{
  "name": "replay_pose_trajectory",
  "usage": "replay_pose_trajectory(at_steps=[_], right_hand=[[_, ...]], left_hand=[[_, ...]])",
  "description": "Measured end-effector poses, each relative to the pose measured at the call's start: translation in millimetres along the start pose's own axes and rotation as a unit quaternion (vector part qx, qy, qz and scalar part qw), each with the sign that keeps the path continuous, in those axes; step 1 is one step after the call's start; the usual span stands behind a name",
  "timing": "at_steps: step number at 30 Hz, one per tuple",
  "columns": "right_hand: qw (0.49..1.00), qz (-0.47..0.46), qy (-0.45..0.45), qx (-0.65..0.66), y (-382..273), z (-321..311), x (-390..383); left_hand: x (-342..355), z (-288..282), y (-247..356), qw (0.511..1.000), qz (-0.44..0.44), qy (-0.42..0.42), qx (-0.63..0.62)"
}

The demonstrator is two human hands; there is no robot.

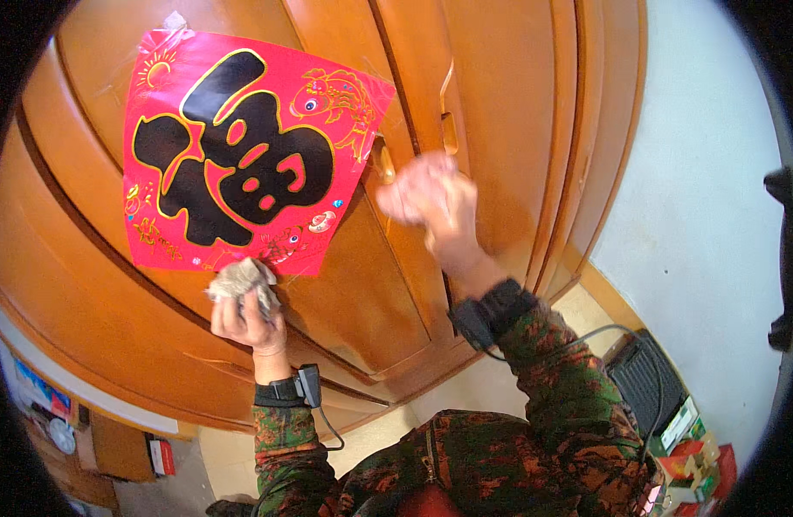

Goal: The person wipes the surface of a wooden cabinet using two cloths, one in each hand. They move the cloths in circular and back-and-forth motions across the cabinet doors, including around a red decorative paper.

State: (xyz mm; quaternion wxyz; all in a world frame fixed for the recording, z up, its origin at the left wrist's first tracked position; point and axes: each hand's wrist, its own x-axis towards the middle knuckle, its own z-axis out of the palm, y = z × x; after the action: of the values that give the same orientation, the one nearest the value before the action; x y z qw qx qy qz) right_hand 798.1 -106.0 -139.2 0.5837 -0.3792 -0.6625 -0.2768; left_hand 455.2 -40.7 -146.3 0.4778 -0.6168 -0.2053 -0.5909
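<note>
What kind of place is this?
Probably a room in a home: a large wooden wardrobe with a red decorative poster on it, and a pale wall alongside.

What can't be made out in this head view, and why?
All in the head view:
- Right hand: blurred, so its fingers' exact positions and the pinkish thing at it are unclear.
- Red poster: part of its lower edge is hidden by the grey cloth in the left hand.
- Black object, far right: cut off by the picture's round edge.
</note>
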Motion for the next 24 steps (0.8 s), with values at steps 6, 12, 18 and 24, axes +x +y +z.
replay_pose_trajectory(at_steps=[6, 12, 18, 24], right_hand=[[0.991, 0.015, -0.126, -0.033, -5.5, -39.7, -74.0], [0.977, -0.173, 0.107, -0.056, -0.2, -46.1, 172.6], [0.944, -0.303, 0.114, 0.071, -41.8, -44.7, 302.0], [0.951, -0.19, 0.148, -0.193, 19.4, -35.9, 178.4]], left_hand=[[-40.1, -8.7, -5.0, 0.999, 0.035, -0.032, 0.01], [-46.0, -8.1, -5.7, 0.999, 0.027, -0.043, 0.01], [-42.0, -10.4, -4.0, 0.999, 0.032, -0.044, -0.01], [-37.0, -12.4, -2.0, 0.998, 0.028, -0.061, -0.011]])
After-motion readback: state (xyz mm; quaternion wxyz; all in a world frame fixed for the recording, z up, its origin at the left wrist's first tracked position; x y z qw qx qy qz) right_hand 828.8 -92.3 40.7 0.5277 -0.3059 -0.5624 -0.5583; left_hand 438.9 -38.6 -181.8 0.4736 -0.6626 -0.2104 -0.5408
